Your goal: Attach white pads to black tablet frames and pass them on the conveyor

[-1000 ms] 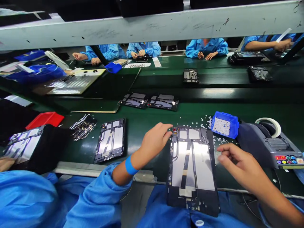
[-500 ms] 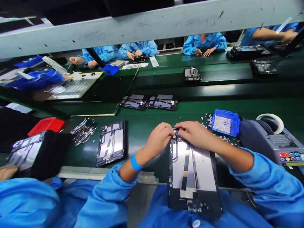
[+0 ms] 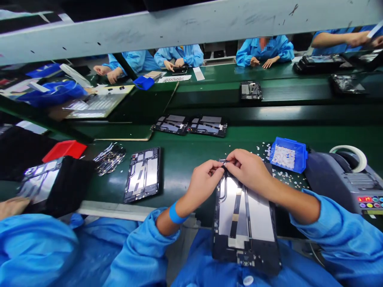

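An opened tablet (image 3: 257,215) with a silvery inner plate and dark flex strips lies in front of me, its near end over the table's edge. At its far left corner my left hand (image 3: 206,179) has thumb and index finger pressed together. Close beside it, fingertips nearly touching, my right hand (image 3: 248,171) is pinched over the same corner. Whatever small piece is between the fingertips is too small to make out.
A blue tray (image 3: 287,154) of small white pieces stands right, before a tape dispenser (image 3: 344,175). Left lie another opened tablet (image 3: 143,175), a pile of metal parts (image 3: 110,158) and a red tray (image 3: 64,150). Two tablets (image 3: 208,126) lie beyond. A co-worker's hand (image 3: 13,207) is far left.
The fingertips of both my hands have come closer together at the tablet's corner, the left hand's fingers now more curled. The view has shifted slightly.
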A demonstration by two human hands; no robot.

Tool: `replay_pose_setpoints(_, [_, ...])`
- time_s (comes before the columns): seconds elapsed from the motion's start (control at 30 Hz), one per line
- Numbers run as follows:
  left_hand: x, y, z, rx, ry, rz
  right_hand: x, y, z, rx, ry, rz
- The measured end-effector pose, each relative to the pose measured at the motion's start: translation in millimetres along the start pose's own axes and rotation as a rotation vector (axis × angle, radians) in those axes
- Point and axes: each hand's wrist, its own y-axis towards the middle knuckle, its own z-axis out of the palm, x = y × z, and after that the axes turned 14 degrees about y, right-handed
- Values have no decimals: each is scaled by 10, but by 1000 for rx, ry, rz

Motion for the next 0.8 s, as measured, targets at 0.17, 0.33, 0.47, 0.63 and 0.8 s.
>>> replay_pose_setpoints(0.17, [-30,-16,-38,-67,212,143,-28,-92,24,38,-182,-163])
replay_pose_setpoints(0.33, [-80,-72,-77,-105,439,349,-38,-77,-75,121,-127,-162])
replay_pose_setpoints(0.47, [-114,-84,-79,-84,435,345,-18,-85,-19,69,-179,-166])
replay_pose_setpoints(0.63, [-67,-2,-76,47,122,86,28,-93,-96,-74,-266,-136])
replay_pose_setpoints(0.8, [54,97,-73,121,-236,-82,-541,-211,-943,-183,-602,278])
